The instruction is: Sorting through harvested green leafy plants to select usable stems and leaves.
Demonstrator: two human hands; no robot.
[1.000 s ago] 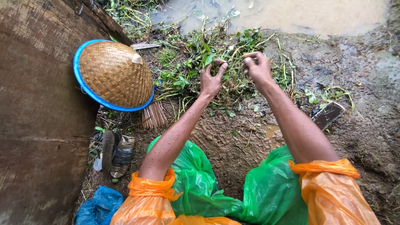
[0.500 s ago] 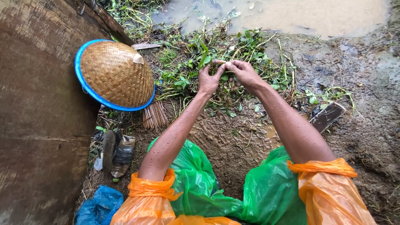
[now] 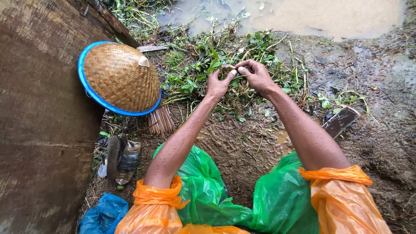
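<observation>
Wooden wall: filled the far left of the view, brown and weathered.
Blue plastic bag: lay crumpled at the foot of the wall, bottom left.
Worn sandal: lay on the mud beside a flattened bottle, just right of the wall.
Woven conical hat: rested against the wall, blue rim showing, just above a small bundle of thin sticks.
Left hand: was raised over the plant pile, wet, fingers curled in, thumb and forefinger pinched on a thin green stem.
Green stem: ran between the two hands, above the heap of cut green plants on the mud.
Right hand: met the left, fingertips touching it, fingers bent and closed on the other end of the same stem.
Clothing: orange plastic sleeves covered the upper arms, green plastic over the knees.
Flat dark blade-like object: lay on the mud, right of the right forearm; what it was could not be told.
Muddy water: pooled along the top edge, beyond the plants.
</observation>
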